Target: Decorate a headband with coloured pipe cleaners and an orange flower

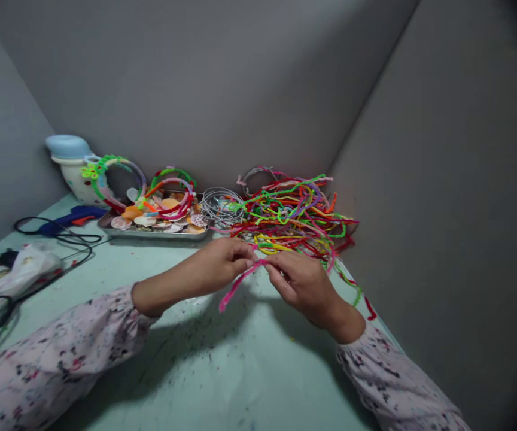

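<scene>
A fuzzy pink pipe cleaner [236,287] is pinched between my two hands, above the middle of the table. My left hand [222,263] grips it with thumb and forefinger, and one end hangs down toward me. Close beside it, my right hand [303,284] pinches the pipe cleaner with its fingertips. The exact shape of the part between the fingers is hidden. Just behind my hands lies a tangled heap of colourful pipe cleaners [285,209].
A metal tray [160,234] of seashells holds fuzzy wrapped hoops [180,185]. Coiled grey wire [222,206] lies beside it. At left are a blue-lidded bottle [72,167], a blue glue gun [70,220], a black cord [83,239] and a plastic bag [25,272]. Grey walls enclose the table [249,371].
</scene>
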A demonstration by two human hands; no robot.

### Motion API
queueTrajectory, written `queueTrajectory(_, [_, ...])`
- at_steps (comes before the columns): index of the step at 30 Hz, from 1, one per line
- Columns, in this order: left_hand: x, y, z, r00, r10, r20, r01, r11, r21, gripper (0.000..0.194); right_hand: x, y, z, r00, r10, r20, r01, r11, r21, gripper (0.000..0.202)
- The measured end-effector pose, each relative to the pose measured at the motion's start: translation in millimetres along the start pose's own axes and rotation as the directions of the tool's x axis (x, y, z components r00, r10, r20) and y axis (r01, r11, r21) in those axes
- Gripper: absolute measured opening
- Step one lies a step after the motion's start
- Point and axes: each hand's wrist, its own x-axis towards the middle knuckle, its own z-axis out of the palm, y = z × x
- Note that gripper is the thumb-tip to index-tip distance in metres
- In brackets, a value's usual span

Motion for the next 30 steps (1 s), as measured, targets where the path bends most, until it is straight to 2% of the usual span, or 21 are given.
queueTrajectory(2, [-0.9,-1.7,1.8,0.989,0.072,-0.127,-0.062,0.995,0.081,0.016,1.7,-2.2,-2.0,0.999,0.055,0.004,-0.055,0.998,0.041,0.017])
queueTrajectory(4, [-1.2,-3.1,4.2,0.957,0.16,-0.241,-0.121,0.978,0.167,0.015,3.1,-4.4,-3.7,0.996,0.086,0.01,-0.087,0.994,0.068,0.017])
queueTrajectory(7, [-0.3,-4.6,6.4,0.931,0.244,-0.27,-0.186,0.957,0.224,0.012,4.5,-6.5,-5.2,0.993,0.115,0.02,-0.116,0.989,0.096,0.015])
queueTrajectory(13, [1.7,-5.7,6.3,0.908,0.31,-0.283,-0.24,0.937,0.255,0.008,3.7,-5.9,-4.9,0.99,0.14,0.02,-0.142,0.981,0.133,0.015])
queueTrajectory(24, [0.1,-2.2,6.2,0.914,0.282,-0.293,-0.224,0.95,0.217,0.004,3.9,-6.2,-5.4,0.991,0.131,0.029,-0.133,0.981,0.14,0.016])
queueTrajectory(30, [-1.8,2.1,7.7,0.938,0.164,-0.304,-0.152,0.986,0.063,0.003,2.2,-5.5,-0.9,0.997,0.078,-0.016,-0.076,0.994,0.076,0.014])
